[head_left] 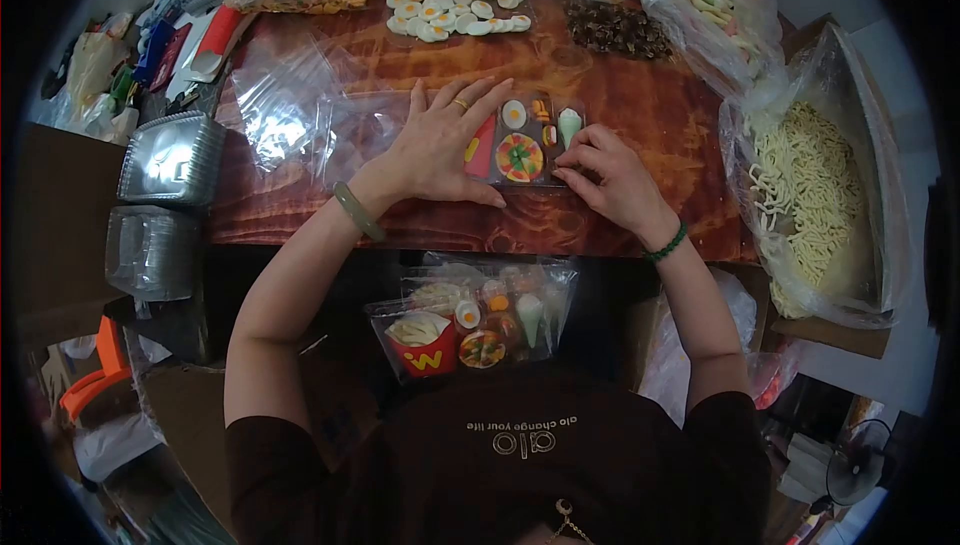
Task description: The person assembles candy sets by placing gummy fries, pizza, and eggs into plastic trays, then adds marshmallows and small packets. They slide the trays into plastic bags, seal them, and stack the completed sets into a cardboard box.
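On the wooden table (460,220) lies a clear compartment tray (530,185) with an egg piece (514,114), a round pizza-like piece (520,157), small orange pieces and a green-and-white cone (569,126). My left hand (440,145) rests with fingers spread over the tray's left part and partly covers a red fries box (480,152). At the tray's right end, my right hand (606,177) has its fingers bent close together beside the cone; what they hold, if anything, is hidden.
Egg pieces (440,13) and dark pieces (618,27) lie at the back. Clear bags (285,110) and stacked plastic boxes (172,160) are on the left. A box of pale noodle-like pieces (810,195) stands right. Filled packs (480,320) sit below the table edge.
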`<state>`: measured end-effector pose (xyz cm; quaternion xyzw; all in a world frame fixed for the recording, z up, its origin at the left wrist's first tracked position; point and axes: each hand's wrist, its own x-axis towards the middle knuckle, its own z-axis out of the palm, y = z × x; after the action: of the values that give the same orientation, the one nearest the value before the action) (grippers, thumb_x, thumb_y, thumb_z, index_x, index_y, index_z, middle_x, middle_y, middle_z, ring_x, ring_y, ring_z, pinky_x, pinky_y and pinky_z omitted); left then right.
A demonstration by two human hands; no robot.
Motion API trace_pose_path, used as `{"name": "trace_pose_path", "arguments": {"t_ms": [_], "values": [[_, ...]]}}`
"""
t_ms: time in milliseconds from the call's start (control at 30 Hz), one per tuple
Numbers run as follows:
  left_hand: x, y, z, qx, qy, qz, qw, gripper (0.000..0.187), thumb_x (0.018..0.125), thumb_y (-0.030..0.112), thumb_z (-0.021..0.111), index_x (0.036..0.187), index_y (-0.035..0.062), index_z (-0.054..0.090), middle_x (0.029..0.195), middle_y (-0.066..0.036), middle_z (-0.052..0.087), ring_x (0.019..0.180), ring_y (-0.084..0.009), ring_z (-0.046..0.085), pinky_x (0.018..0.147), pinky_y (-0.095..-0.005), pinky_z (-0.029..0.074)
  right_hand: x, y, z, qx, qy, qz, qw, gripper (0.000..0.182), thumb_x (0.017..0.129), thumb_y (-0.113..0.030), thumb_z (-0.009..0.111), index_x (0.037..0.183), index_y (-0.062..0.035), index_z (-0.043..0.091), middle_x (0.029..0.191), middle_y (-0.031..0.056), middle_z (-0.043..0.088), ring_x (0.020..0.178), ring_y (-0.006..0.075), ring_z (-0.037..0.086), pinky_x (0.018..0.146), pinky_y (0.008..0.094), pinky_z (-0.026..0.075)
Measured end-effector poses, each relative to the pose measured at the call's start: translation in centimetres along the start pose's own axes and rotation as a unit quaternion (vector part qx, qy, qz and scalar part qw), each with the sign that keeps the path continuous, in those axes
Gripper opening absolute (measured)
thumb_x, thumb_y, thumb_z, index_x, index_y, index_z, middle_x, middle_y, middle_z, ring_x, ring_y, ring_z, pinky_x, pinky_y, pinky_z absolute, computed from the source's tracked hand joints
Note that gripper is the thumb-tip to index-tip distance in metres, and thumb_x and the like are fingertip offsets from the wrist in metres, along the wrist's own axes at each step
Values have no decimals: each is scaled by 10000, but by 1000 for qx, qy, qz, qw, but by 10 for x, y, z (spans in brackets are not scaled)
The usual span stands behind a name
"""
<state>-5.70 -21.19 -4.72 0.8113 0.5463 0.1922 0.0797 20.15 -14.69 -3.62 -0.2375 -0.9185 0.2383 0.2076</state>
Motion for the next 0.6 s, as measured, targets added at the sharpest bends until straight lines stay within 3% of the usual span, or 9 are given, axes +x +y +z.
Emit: {"name": "trace_pose_path", "arguments": {"t_ms": [367,433,467,533,600], "values": [[1,3,-4,12,-21,-10,1000,1209,520,573,802,1471,135,198,1426,-169,356,1325,-373,305,1015,-696,190,0,1,-3,-21,-27,2,999,195,773,-70,688,956,-32,635,961,95,551,918,251,564,794,342,465],[2,2,-5,13,-17,-5,1000,1210,524,579,797,1473,138,190,1422,-172,360,1321,-373,315,1017,-698,187,0,2,-7,50,30,7,998,470,750,-138,728,1175,-44,550,1068,128,553,940,279,568,818,357,468],[1,2,-6,14,-17,-8,1000,1210,524,579,797,1473,138,190,1422,-172,360,1321,-373,315,1017,-698,187,0,4,-10,51,29,5,998,470,750,-138,728,1175,-44,550,1068,128,553,940,279,568,818,357,468],[1,2,-6,19,-24,-3,1000,1207,533,577,792,1477,145,176,1418,-173,363,1320,-372,318,1021,-700,182,-4,10,-17,-95,53,-47,993,795,731,-196,764,1385,-48,339,1250,163,498,956,293,566,856,366,466],[2,1,-6,22,-25,3,999,1203,537,571,791,1478,148,172,1418,-171,362,1319,-372,319,1022,-702,178,-8,25,-18,-63,9,-27,998,859,740,-226,768,1421,-55,272,1316,160,451,960,276,564,869,363,467]]}}
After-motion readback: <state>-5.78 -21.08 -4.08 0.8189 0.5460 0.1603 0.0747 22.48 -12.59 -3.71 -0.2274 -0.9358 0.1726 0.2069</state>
